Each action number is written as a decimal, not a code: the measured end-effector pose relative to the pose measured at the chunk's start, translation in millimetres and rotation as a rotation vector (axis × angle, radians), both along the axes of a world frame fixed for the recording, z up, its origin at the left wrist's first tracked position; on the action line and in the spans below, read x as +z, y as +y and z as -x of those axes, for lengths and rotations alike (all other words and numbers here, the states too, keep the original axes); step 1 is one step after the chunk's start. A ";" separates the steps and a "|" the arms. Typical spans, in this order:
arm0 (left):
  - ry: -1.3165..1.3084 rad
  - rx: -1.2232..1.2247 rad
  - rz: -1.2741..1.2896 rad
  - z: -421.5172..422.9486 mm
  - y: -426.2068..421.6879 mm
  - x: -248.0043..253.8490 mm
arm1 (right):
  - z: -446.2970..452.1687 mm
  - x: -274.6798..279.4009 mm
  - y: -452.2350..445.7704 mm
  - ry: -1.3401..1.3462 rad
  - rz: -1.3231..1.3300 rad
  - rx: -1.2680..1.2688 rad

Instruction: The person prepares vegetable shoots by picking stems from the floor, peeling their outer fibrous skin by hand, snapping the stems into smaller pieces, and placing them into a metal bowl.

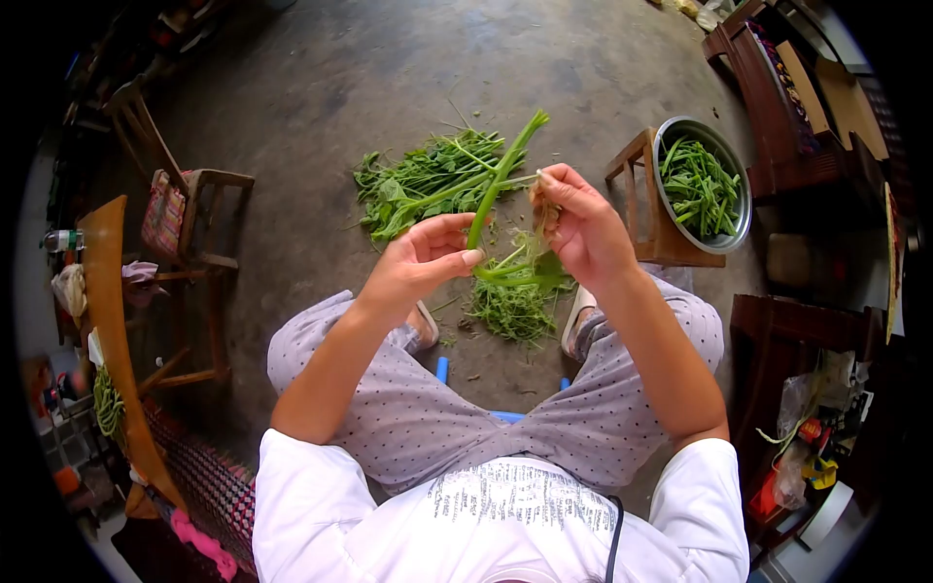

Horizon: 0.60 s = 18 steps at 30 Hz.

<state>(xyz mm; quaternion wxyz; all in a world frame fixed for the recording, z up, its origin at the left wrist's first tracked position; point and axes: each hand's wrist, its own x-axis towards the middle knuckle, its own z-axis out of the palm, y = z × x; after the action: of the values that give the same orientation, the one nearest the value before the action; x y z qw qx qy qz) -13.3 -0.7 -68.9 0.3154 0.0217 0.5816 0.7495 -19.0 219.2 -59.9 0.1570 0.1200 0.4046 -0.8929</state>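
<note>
In the head view, my left hand [428, 255] pinches a thick green stalk [507, 163] between thumb and fingers. The stalk slants up and to the right, and a side stem bends off low down. Beside it, my right hand [581, 222] is closed on a thin pale fibrous strip [525, 181]; some wilted, brownish bits hang under those fingers. On the floor beyond my hands lies a heap of leafy green stems [418, 180]. A smaller pile of stringy green scraps [515, 309] sits between my feet.
To the right, a metal basin [747, 199] of cut green stems [700, 189] rests tilted on a wooden stool [685, 251]. A wooden chair [204, 209] and a table edge [121, 340] stand at the left. Dark wooden furniture [777, 117] lines the right side.
</note>
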 end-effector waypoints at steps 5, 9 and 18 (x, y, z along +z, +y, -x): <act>-0.028 -0.043 -0.029 1.8 -9.4 2.3 | 2.7 11.4 17.6 -0.114 0.116 -0.076; -0.068 -0.139 -0.108 10.1 -25.7 13.2 | 7.4 4.3 41.4 -0.053 0.264 -0.024; -0.045 -0.036 -0.228 19.7 -60.5 12.6 | 18.8 41.6 109.1 0.059 0.205 -0.494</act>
<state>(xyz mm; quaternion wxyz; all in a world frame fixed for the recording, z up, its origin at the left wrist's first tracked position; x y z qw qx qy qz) -32.9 -61.3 -56.3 0.3376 0.0510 0.4848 0.8052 -37.8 328.3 -18.3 -0.0661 0.1722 0.2749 -0.9436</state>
